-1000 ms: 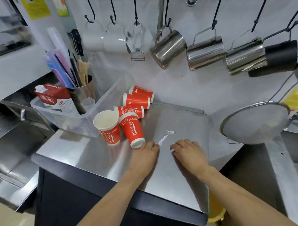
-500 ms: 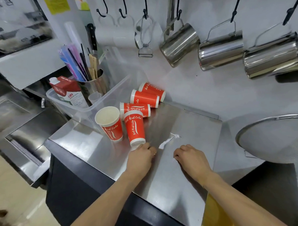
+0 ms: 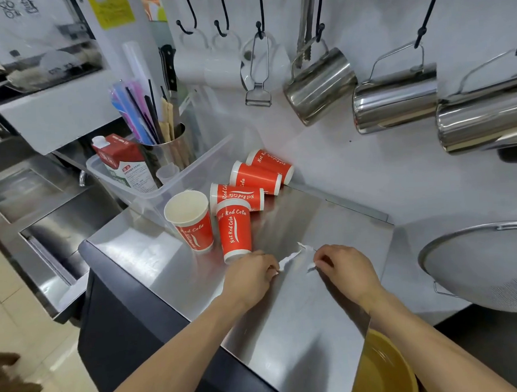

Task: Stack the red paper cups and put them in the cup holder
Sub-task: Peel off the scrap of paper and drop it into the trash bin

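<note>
Several red "Not Red Cola" paper cups sit on the steel counter (image 3: 301, 327). One upright cup (image 3: 190, 221) shows its white inside. Beside it an upside-down cup (image 3: 233, 234) leans slightly. Three more lie on their sides behind: the nearest cup (image 3: 239, 195), a middle cup (image 3: 255, 176) and a far cup (image 3: 272, 162) by the wall. My left hand (image 3: 249, 277) rests on the counter just in front of the upside-down cup, fingers curled. My right hand (image 3: 348, 270) is curled likewise. Both sets of fingertips touch a torn white strip (image 3: 292, 256). I cannot identify a cup holder.
A clear plastic bin (image 3: 191, 172) at the left holds a milk carton (image 3: 124, 163) and a metal canister of straws (image 3: 169, 146). Steel jugs (image 3: 320, 83) and a peeler (image 3: 258, 77) hang on the wall. A mesh strainer (image 3: 485, 263) sits right, a yellow bowl (image 3: 380, 368) below.
The view has swung left and closer. Both hands stay on the counter by the white strip, with their fingers curled in tighter. The cups have not moved.
</note>
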{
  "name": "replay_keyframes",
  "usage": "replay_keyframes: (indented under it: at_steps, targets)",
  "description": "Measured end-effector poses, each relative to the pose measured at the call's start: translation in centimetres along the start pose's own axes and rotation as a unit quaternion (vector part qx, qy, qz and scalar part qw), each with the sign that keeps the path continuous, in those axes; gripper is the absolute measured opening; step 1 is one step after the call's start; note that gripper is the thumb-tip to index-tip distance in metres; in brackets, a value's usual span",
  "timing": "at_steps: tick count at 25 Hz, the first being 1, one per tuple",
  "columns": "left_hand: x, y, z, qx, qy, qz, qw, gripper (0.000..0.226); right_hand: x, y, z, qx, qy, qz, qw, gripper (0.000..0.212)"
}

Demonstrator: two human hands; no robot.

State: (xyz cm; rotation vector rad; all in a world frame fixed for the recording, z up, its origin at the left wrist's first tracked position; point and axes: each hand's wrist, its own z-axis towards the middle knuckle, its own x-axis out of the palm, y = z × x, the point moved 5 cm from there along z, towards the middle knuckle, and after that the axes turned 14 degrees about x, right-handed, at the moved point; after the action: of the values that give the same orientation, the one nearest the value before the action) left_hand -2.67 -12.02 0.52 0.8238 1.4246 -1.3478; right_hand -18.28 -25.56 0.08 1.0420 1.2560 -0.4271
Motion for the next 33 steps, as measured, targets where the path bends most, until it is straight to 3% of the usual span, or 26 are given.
replay_keyframes:
  at_steps: [5,10,18,21,25,33]
  targets:
    - [0.3,-2.1,3.1,0.023,0.052,0.055,0.997,0.018,0.1,0.3,3.3,0.013,0.043,0.043,0.998,0.01]
    - [1.1,-1.9,4.2,-0.012,0.094,0.099,0.991,0.02,0.8,1.2,5.1,-0.04,0.041,-0.047,0.997,0.019]
    - [1.5,-1.8,3.6,-0.019,0.055,0.088,0.994,0.024,1.2,1.5,4.6,-0.065,0.058,-0.051,0.995,0.015]
    - [1.3,-1.9,3.3,-0.028,0.03,0.075,0.996,0.022,1.4,1.7,4.3,-0.053,0.031,-0.048,0.997,0.014]
    - [1.1,-2.5,3.2,-0.04,0.048,0.102,0.993,0.022,1.7,2.4,4.0,-0.064,-0.007,-0.07,0.995,0.014]
    - [2.2,-3.4,2.4,-0.027,0.08,0.146,0.986,0.033,2.0,2.0,1.0,-0.031,-0.013,-0.08,0.996,0.019]
